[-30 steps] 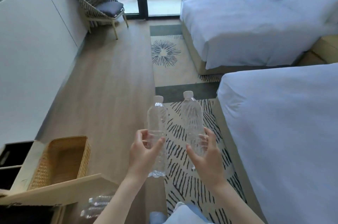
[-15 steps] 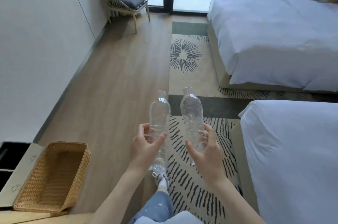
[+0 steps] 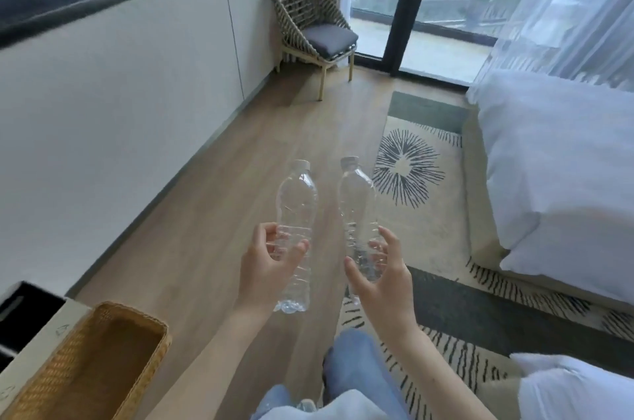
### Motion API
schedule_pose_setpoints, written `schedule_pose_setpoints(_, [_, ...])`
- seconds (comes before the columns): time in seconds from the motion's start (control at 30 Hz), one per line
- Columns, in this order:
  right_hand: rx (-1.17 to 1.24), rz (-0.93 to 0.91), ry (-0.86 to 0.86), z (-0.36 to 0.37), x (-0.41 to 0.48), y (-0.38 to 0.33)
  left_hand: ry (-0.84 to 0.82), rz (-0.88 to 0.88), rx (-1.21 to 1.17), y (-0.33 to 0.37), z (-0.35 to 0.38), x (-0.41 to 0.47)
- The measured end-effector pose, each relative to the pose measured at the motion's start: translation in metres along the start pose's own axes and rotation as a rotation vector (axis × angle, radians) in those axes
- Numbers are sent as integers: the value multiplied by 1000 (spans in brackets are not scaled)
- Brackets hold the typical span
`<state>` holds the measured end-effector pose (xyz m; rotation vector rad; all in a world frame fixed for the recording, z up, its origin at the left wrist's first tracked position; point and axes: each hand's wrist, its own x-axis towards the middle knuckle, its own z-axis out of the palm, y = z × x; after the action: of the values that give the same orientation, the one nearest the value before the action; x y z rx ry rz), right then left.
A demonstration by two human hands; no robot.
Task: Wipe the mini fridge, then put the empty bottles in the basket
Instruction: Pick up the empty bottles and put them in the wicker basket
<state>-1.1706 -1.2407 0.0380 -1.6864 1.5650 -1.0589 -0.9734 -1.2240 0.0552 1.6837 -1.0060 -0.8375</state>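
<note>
My left hand [image 3: 266,268] grips the lower half of a clear empty bottle [image 3: 296,203] with a white cap, held upright over the wooden floor. My right hand [image 3: 380,277] grips a second clear empty bottle [image 3: 356,203], also upright, close to the right of the first. The two bottles do not touch. A woven wicker basket [image 3: 151,327], empty inside, stands on a light cabinet top [image 3: 41,334] at the bottom left, below and left of my left hand. The mini fridge is not in view.
A white wall [image 3: 103,110] runs along the left. A wicker chair [image 3: 315,32] stands by the glass door [image 3: 408,4]. A patterned rug [image 3: 411,179] lies on the floor beside two white beds [image 3: 555,162]. My legs in jeans [image 3: 353,375] are below.
The view has swung up and to the left, so the basket now sits nearer the bottom left corner. Both hands keep hold of their bottles in the same upright pose.
</note>
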Motion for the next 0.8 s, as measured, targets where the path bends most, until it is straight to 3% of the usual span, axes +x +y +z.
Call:
schedule_pose_setpoints(0.23, [66, -123, -323, 100, 129, -7, 329, -174, -77, -27, -26, 86])
schedule_pose_setpoints(0.5, [100, -352, -808, 236, 255, -61, 849, -381, -135, -31, -62, 146])
schedule_pose_setpoints(0.67, [130, -508, -1107, 313, 267, -101, 1216, -457, -178, -40, -88, 142])
schedule_pose_setpoints(0.8, [150, -595, -1287, 364, 237, -123, 1394, -534, -251, -50, -104, 112])
